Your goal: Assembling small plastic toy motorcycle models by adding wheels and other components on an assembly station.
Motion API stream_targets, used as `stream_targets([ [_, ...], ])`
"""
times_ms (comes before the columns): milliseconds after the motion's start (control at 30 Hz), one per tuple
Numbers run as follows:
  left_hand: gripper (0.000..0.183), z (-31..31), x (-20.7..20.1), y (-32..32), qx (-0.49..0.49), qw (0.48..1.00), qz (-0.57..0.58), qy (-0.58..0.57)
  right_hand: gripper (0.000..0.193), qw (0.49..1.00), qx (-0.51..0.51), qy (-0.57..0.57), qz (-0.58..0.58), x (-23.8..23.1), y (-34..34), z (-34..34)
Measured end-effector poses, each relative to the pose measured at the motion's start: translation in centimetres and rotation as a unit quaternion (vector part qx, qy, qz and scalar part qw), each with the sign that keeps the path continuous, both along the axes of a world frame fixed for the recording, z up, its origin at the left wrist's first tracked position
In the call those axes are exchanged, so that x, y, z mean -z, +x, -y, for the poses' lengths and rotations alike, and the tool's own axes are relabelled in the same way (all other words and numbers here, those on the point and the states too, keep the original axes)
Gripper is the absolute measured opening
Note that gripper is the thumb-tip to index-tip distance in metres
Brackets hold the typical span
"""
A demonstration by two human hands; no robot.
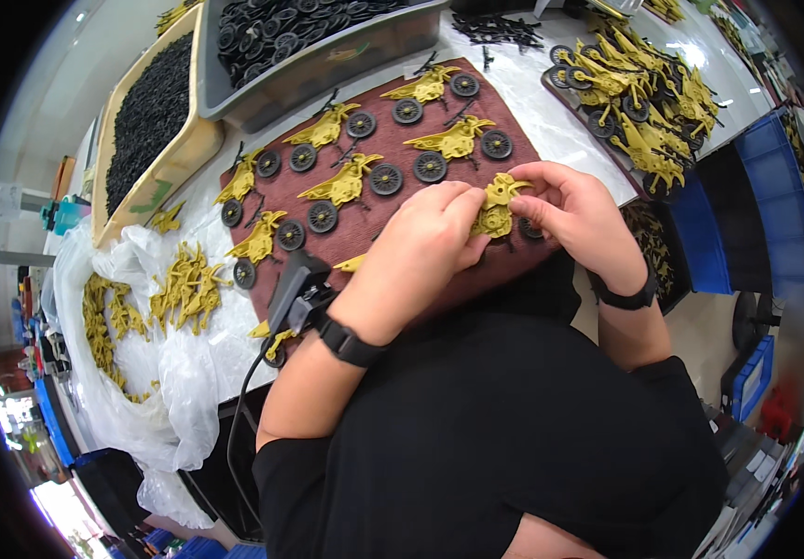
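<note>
Over the right side of a maroon cloth (374,121), both hands meet on a yellow plastic toy motorcycle body (495,212). My left hand (434,244) is closed on its left side, the fingertips partly hidden behind the back of the hand. My right hand (570,210) pinches its upper right part between thumb and fingers. A black wheel (529,228) shows just below the right thumb; I cannot tell whether it is joined to the body. Rows of yellow bodies, such as this toy motorcycle body (448,140), lie on the cloth with black wheels (386,179) and thin black parts beside them.
A grey bin (327,58) of black wheels and a cream bin (206,126) of small black pieces stand at the back left. Yellow parts (187,289) lie by a plastic bag (187,401). A pile of wheeled toy motorcycles (639,102) sits back right, near blue crates (775,196).
</note>
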State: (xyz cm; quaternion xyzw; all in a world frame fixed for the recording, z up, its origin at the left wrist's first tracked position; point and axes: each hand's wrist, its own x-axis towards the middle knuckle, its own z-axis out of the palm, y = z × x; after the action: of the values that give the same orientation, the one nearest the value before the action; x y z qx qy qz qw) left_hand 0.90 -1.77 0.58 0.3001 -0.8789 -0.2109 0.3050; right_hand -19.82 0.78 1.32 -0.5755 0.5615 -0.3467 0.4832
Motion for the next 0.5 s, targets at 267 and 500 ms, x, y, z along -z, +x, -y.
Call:
stream_targets([
  [267, 0.034, -0.6, 3.1, -3.3, -0.048, 0.998, 0.050, -0.004, 0.027, 0.973, 0.055, -0.133, -0.178, 4.2, -1.7, -0.3],
  [500, 0.034, -1.0, 3.1, -3.4, -0.063, 0.994, 0.086, -0.004, 0.028, 0.962, 0.055, -0.196, -0.183, 5.3, -1.5, -0.4],
])
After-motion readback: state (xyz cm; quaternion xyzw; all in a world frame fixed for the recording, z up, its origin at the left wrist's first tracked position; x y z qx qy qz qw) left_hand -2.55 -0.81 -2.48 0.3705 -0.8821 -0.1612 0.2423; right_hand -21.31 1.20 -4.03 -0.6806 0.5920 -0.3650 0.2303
